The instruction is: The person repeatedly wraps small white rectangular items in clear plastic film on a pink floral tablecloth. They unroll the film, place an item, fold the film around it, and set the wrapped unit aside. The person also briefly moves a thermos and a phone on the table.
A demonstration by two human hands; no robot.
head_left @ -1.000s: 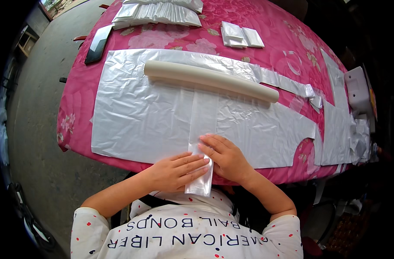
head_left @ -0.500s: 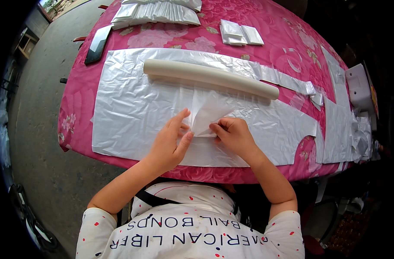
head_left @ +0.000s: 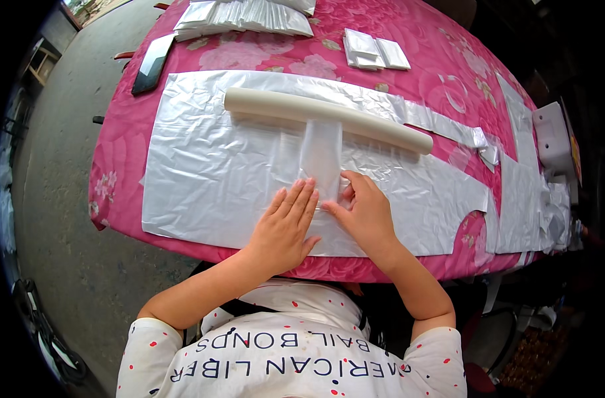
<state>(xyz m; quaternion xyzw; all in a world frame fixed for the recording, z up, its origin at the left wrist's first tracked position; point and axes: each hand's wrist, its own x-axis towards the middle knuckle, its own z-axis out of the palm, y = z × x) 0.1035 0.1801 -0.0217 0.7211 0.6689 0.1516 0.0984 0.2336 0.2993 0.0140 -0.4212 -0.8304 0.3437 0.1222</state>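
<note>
Below the cream tube (head_left: pixel 282 107), I see the left hand (head_left: pixel 284 229) flat; the right hand (head_left: pixel 369 215) curls at the plastic strip (head_left: pixel 322 156), grip unclear.

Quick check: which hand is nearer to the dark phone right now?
Left. The left hand is over the plastic sheet, lower in view and right of the dark phone; the right hand is farther to the right.

"What's underneath?"
"A table (head_left: pixel 113 156) in pink flowered cloth (head_left: pixel 253 58); silvery plastic sheeting (head_left: pixel 203 179) lies beneath the left hand (head_left: pixel 282 227) and right hand (head_left: pixel 366 213)."
"Beyond them?"
"Past the left hand, a phone (head_left: pixel 153 64) and a folded stack (head_left: pixel 246 19); past the right hand, small folded packets (head_left: pixel 374 51)."
</note>
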